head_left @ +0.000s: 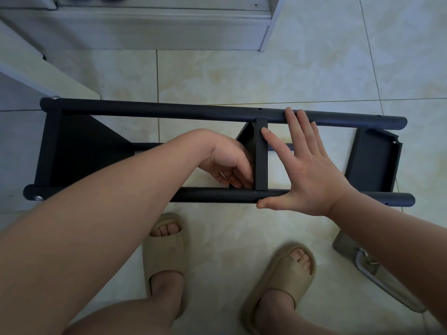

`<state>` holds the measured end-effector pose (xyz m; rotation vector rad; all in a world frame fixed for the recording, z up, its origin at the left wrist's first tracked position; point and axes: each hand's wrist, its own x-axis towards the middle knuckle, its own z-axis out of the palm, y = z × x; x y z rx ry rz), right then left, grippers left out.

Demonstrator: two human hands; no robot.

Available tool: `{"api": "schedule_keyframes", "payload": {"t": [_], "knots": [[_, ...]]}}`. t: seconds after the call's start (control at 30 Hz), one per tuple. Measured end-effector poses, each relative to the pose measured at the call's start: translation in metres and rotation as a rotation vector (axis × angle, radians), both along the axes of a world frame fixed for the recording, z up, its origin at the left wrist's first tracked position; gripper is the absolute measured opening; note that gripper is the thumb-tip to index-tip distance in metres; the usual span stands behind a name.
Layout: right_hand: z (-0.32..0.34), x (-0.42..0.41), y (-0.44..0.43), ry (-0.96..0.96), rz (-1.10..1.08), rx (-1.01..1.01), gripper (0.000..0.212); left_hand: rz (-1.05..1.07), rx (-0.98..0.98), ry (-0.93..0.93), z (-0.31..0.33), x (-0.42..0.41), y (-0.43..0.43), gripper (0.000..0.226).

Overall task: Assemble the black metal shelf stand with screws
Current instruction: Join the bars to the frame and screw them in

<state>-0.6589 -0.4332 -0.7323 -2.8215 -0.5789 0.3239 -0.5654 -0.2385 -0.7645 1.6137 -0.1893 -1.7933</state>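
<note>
The black metal shelf stand (150, 110) lies on its side on the tiled floor, its two round poles running left to right. A black middle shelf panel (261, 163) stands between the poles. My left hand (227, 163) reaches in from the left and its fingers curl around the panel's lower edge beside the near pole (212, 194). My right hand (307, 170) is spread flat, fingertips on the far pole, index finger against the panel, thumb on the near pole. A loose black shelf panel (372, 163) leans between the poles at the right. A silver screw head (38, 198) shows at the near pole's left end.
A white cabinet base (145, 27) runs along the top, and a white furniture corner (36, 76) juts in at the left. My feet in beige slippers (167, 257) stand just below the stand. A beige and grey object (372, 269) lies on the floor at the lower right.
</note>
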Motion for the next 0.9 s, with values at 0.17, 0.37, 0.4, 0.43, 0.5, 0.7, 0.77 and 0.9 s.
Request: {"api": "schedule_keyframes", "payload": {"t": [0.17, 0.37, 0.4, 0.43, 0.5, 0.7, 0.77, 0.9], "knots": [[0.0003, -0.0001, -0.0002, -0.007, -0.001, 0.000, 0.126, 0.014, -0.017, 0.011, -0.0014, 0.0018, -0.0009, 0.016], [0.0013, -0.0008, 0.0010, 0.000, -0.002, -0.004, 0.126, 0.006, -0.004, 0.001, -0.0026, 0.0009, -0.0005, 0.011], [0.0015, -0.0010, 0.0011, 0.000, -0.002, -0.003, 0.126, 0.006, 0.003, -0.015, -0.0034, 0.0004, -0.0012, 0.010], [0.0017, -0.0009, 0.0009, -0.001, -0.002, -0.003, 0.126, 0.006, 0.006, -0.023, -0.0040, 0.0002, -0.0018, 0.010], [0.0022, -0.0005, 0.0008, 0.001, -0.001, -0.008, 0.126, -0.001, 0.008, -0.020, -0.0041, 0.0005, -0.0023, 0.011], [0.0013, -0.0004, 0.0003, 0.002, 0.000, -0.010, 0.127, -0.012, 0.011, 0.006, -0.0024, 0.0038, -0.0013, 0.020], [0.0011, -0.0002, -0.0001, 0.002, 0.000, -0.013, 0.126, 0.001, -0.014, 0.034, -0.0019, 0.0039, -0.0006, 0.020], [0.0011, -0.0002, -0.0003, 0.001, 0.001, -0.009, 0.126, 0.037, -0.046, 0.075, -0.0011, 0.0039, -0.0007, 0.020]]}}
